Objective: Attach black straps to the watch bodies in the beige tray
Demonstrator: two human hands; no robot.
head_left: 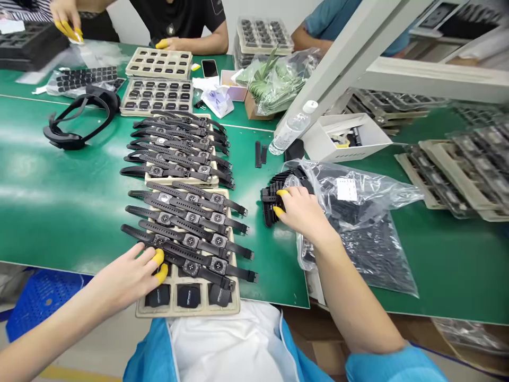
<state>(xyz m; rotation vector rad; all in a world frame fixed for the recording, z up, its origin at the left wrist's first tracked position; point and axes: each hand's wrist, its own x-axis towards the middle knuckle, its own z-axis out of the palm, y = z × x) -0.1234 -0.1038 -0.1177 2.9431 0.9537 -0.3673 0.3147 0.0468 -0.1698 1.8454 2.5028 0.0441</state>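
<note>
My left hand (137, 273) is at the left side of the near tray (235, 305), its fingers bent and close together beside a smartwatch (161, 241). Yellow finger cots cover its thumb and forefinger; what lies between them is hidden. In that tray, several smartwatches lie face down with black straps spread sideways. The front row holds black watch heads (189, 296) without straps on show. Over to the right, my right hand (302, 212), also in yellow cots, pinches a black watch strap (271, 200) at a pile of straps beside a clear plastic bag (382, 254).
Behind the near tray is another tray of strapped watches (178, 148). A water bottle (292, 127), a white box (345, 138) and a slanted metal post (338, 69) stand right. A black headband (79, 122) lies left. Co-workers' hands (67, 18) are across the green table (59, 196).
</note>
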